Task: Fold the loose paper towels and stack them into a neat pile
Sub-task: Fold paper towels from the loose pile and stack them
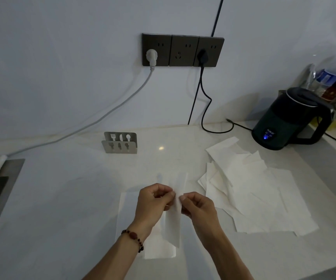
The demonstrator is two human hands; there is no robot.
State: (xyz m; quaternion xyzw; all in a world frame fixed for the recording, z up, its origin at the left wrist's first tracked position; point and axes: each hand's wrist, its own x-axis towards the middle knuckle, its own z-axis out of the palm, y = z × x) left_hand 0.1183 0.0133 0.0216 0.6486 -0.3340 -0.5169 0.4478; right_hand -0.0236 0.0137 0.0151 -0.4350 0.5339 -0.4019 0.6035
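Fingers of left hand [153,201] and right hand [198,205] pinch one paper towel [174,225] (held upright), loose towels [254,195] nearby.

Home kitchen. Evidence: pale, stone-look counter [66,199] set against a plain white wall; dark green electric kettle [290,120] with a lit blue display, standing at the back right; brushed-metal holder [120,142] cut with fork, knife and spoon shapes, near the wall; dark grey triple wall socket panel [183,50] holding a grey plug and a black plug; clear plastic water bottle [332,74] behind the kettle.
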